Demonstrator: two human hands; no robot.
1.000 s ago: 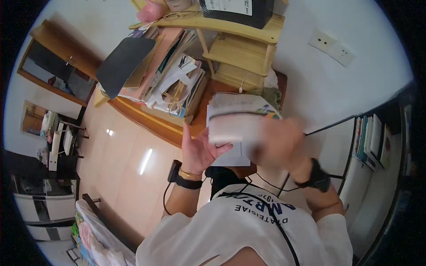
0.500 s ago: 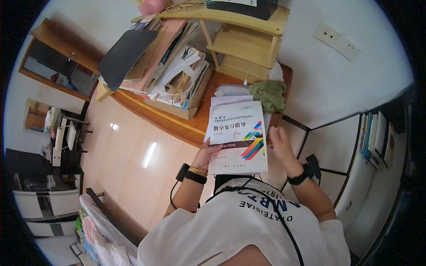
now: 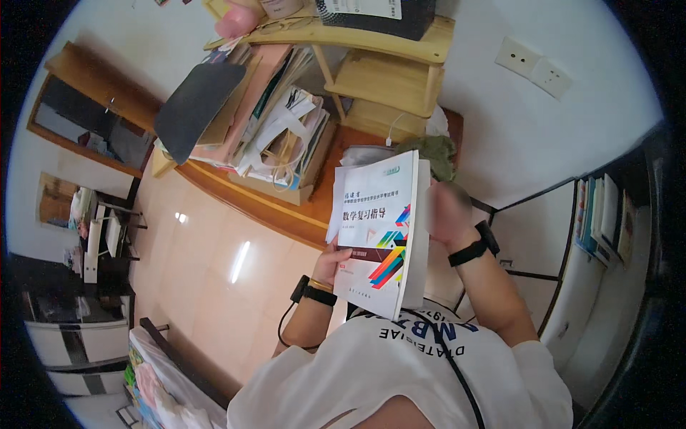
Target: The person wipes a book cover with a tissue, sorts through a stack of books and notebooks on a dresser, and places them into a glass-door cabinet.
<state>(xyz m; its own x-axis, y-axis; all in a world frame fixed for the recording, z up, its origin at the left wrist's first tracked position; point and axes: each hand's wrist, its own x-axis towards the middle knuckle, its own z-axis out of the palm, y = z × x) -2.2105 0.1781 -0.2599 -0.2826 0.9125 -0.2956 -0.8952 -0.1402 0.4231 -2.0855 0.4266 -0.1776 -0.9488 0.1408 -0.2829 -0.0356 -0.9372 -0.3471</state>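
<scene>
A white paperback book (image 3: 371, 222) with bright coloured stripes on its cover is held up in front of my body. My left hand (image 3: 330, 263) grips its left edge, thumb lying over the dark band on the front. The book is turned so that its pale right side edge shows. Close to that edge, partly behind it, is my right hand (image 3: 451, 212); its fingers are blurred, so I cannot tell whether they touch the book. Part of a white sheet or booklet shows behind the book's left edge. A green cloth (image 3: 432, 151) lies on the desk just beyond.
On the wooden desk (image 3: 236, 194) stand a box of papers and bags (image 3: 286, 154) and a tall stack of folders (image 3: 246, 107). A small wooden shelf (image 3: 386, 79) rises at the back. Shelved books (image 3: 604, 214) are at the right, a bed (image 3: 161, 372) at the lower left.
The book has tilted, its right side edge coming into sight and its lower end dropping nearer my body. My right hand has moved up slightly beside it.
</scene>
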